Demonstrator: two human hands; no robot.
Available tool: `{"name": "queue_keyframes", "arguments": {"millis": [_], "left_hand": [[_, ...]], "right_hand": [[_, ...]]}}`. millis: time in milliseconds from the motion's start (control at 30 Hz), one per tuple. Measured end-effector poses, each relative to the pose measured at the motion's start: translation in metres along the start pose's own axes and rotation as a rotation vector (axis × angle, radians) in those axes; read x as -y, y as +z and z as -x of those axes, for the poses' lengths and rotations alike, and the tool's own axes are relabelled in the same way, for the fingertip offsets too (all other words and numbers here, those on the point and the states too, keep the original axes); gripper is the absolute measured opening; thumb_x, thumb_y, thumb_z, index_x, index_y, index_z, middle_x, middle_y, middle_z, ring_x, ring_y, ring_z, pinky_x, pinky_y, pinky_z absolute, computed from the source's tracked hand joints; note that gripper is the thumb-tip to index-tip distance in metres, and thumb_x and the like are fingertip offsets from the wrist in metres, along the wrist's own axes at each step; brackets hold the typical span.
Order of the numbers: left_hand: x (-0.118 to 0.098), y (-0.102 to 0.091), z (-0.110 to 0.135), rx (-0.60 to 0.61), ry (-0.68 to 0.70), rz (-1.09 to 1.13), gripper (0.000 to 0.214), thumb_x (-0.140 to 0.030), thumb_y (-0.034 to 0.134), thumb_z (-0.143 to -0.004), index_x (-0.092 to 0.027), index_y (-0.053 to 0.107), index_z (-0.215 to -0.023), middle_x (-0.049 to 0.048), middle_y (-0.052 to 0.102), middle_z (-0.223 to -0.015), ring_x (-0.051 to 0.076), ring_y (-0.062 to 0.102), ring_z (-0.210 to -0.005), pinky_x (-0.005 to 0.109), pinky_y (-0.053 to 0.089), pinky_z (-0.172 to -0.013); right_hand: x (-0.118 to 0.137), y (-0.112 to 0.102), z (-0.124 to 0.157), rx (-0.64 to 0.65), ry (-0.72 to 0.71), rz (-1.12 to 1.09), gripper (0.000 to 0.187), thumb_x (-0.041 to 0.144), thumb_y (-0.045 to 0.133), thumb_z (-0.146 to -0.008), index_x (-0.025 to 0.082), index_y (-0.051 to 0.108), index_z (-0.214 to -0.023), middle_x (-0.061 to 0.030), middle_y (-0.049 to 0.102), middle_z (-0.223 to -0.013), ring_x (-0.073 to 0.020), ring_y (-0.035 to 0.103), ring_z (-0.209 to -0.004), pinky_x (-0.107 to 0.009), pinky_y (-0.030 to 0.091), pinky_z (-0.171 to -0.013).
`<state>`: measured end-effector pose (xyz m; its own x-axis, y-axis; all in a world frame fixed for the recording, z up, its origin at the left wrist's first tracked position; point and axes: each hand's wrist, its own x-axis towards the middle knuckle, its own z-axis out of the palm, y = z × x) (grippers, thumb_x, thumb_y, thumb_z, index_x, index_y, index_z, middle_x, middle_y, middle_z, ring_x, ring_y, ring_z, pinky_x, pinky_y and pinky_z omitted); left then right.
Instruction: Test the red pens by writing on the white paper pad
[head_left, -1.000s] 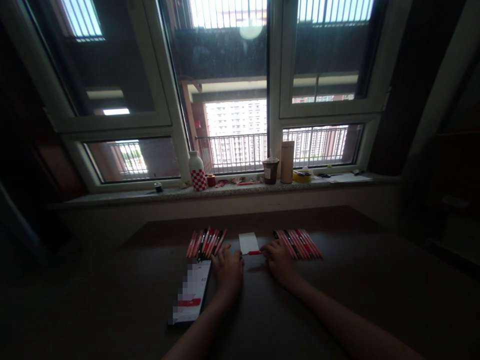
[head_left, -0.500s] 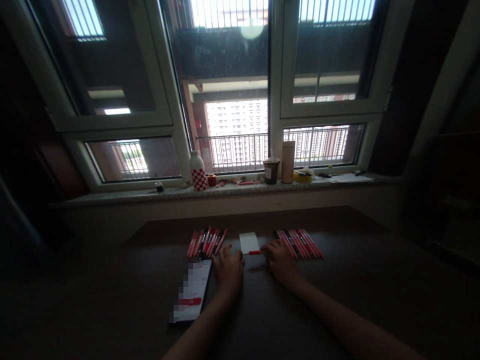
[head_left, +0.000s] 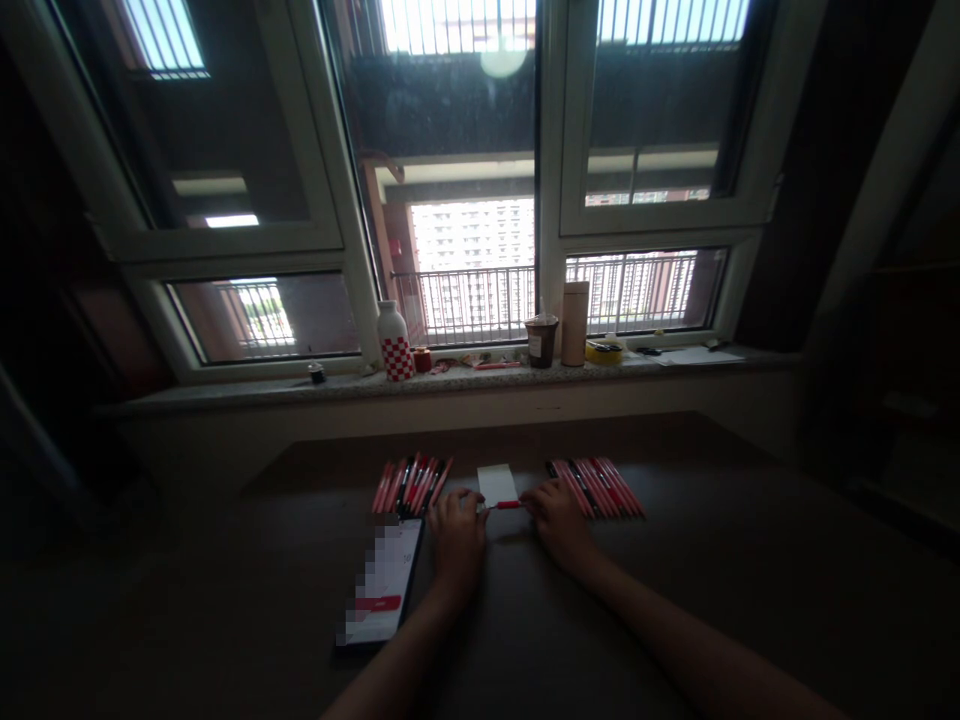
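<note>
Tabletop (head_left: 675, 480) fills lower frame. Lower centre: right hand (head_left: 559, 525), left hand (head_left: 456, 535). White paper (head_left: 496, 483) between, slightly above. Red pen (head_left: 508, 505) spans the hands: right pinches one end; left's grip, can't tell. Only left fingertips shifted slightly since earlier; pen handling seems ongoing.

The held pen (head_left: 508, 505) is red, the paper (head_left: 496, 482) white, the table (head_left: 517, 640) dark brown; the bottle (head_left: 394, 340) is white, red-checked below.
</note>
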<state>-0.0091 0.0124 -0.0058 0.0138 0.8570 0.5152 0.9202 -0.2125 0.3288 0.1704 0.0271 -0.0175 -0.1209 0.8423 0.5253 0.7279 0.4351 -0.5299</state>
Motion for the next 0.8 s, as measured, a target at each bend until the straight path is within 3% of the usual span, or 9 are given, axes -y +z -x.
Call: {"name": "queue_keyframes", "arguments": {"millis": [367, 800], "left_hand": [[0.0043, 0.0027, 0.0015, -0.06, 0.038, 0.109, 0.022, -0.026, 0.043, -0.09, -0.02, 0.06, -0.102, 0.0056, 0.065, -0.104, 0.021, 0.054, -0.103, 0.042, 0.033, -0.099], [0.003, 0.002, 0.0014, -0.012, -0.026, 0.138, 0.027, -0.023, 0.04, -0.089, -0.022, 0.061, -0.105, 0.0052, 0.066, -0.102, 0.022, 0.055, -0.103, 0.047, 0.027, -0.103]], "right_hand": [[-0.0019, 0.0013, 0.0001, -0.009, -0.008, 0.002, 0.023, 0.012, 0.051, -0.086, 0.022, 0.07, -0.094, -0.0063, 0.065, -0.093, -0.0227, 0.048, -0.099, -0.033, 0.036, -0.09], [0.0009, -0.0006, 0.0009, -0.01, -0.009, -0.001, 0.022, 0.012, 0.051, -0.086, 0.021, 0.07, -0.094, -0.0063, 0.065, -0.093, -0.0231, 0.047, -0.1, -0.033, 0.036, -0.09]]}}
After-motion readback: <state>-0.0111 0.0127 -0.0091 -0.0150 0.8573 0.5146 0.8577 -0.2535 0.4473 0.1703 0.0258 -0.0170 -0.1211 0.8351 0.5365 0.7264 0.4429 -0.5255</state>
